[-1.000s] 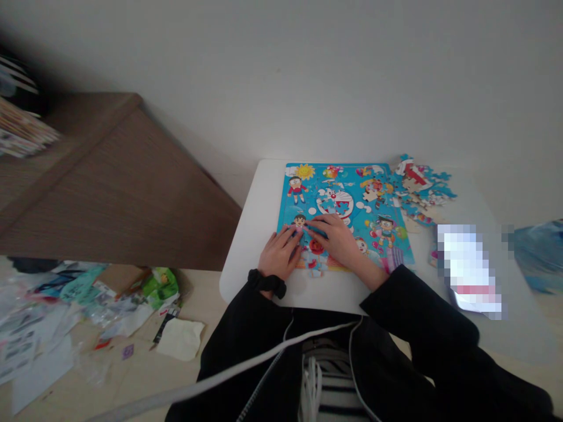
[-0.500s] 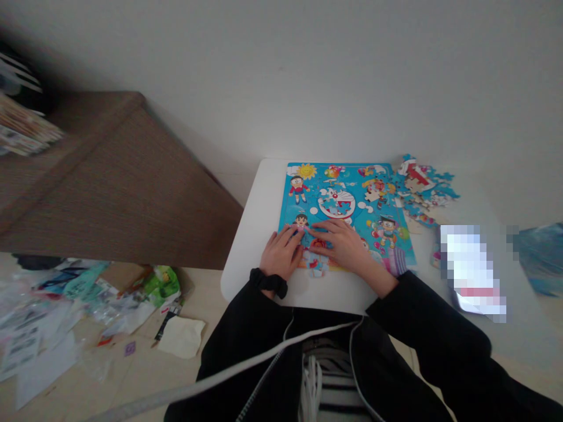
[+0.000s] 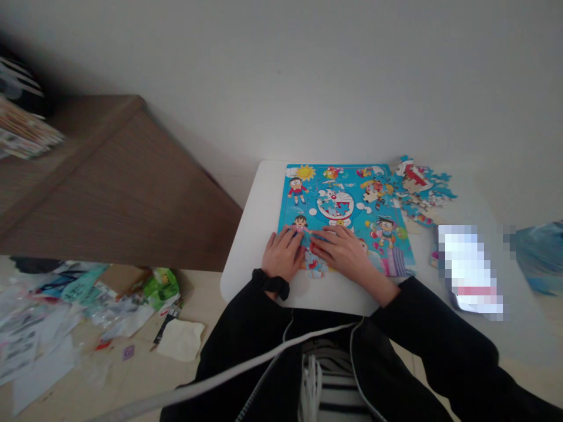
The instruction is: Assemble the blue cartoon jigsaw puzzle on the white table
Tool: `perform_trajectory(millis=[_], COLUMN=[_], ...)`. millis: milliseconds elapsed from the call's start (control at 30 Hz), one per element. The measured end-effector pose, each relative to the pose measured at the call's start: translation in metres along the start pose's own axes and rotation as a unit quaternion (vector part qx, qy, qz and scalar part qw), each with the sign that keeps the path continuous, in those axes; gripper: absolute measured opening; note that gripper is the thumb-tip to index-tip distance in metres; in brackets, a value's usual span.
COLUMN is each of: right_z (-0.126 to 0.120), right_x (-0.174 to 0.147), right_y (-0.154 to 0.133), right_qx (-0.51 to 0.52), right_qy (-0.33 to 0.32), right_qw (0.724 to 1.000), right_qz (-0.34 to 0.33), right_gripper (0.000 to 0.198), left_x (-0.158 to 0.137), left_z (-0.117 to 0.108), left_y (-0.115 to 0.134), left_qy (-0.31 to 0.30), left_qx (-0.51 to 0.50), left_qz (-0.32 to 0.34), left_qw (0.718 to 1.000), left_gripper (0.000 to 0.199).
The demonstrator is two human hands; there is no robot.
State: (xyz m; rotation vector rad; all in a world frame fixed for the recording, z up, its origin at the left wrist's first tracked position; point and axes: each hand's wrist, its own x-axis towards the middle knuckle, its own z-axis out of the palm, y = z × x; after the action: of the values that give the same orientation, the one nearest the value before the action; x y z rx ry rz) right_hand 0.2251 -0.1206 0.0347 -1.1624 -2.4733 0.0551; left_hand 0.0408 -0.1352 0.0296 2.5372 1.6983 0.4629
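While the puzzle (image 3: 358, 217) on the bench (image 3: 250, 234) looked partly pieced, loose pieces (image 3: 416, 179) at its two o'clock lay unplaced; the left hand (image 3: 282, 255) at eight and right hand (image 3: 342, 249) at six touched it, any grasp impossible to tell.

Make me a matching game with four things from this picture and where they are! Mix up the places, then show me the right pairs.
Things
1. Black scrunchie
2. Puzzle board
3. Green packet
4. Heap of loose pieces

Places
A. Down on the floor
B. At the board's right edge, toward the wall
C. Around the wrist of the left hand
D. Under the left hand and right hand

Right pairs: 1-C, 2-D, 3-A, 4-B
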Motion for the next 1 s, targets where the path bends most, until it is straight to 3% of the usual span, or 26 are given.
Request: perform_trajectory(millis=[267, 433, 800, 900, 1000], right_z=[0.005, 0.007, 0.000, -0.008, -0.013], right_x=[0.000, -0.005, -0.001, -0.005, -0.012], right_y=[0.002, 0.010, 0.007, 0.002, -0.005], right_qx=[0.026, 0.063, 0.028, 0.058, 0.094], right_qy=[-0.016, 0.032, 0.036, 0.024, -0.017], right_qw=[1.000, 0.997, 0.996, 0.997, 0.995], right_qz=[0.000, 0.039, 0.071, 0.049, -0.021], right_gripper=[0.028, 0.028, 0.020, 0.024, 0.036], left_x=[0.002, 0.002, 0.003, 0.003, 0.002], left_z=[0.000, 0.001, -0.009, -0.008, -0.003], left_y=[0.007, 0.006, 0.010, 0.009, 0.006], left_qy=[0.001, -0.012, -0.034, -0.023, -0.010], left_qx=[0.016, 0.023, 0.003, -0.006, -0.017], left_qz=[-0.016, -0.024, -0.065, -0.063, -0.043], left_qw=[1.000, 0.999, 0.997, 0.998, 0.999], left_gripper=[0.039, 0.039, 0.038, 0.039, 0.038])
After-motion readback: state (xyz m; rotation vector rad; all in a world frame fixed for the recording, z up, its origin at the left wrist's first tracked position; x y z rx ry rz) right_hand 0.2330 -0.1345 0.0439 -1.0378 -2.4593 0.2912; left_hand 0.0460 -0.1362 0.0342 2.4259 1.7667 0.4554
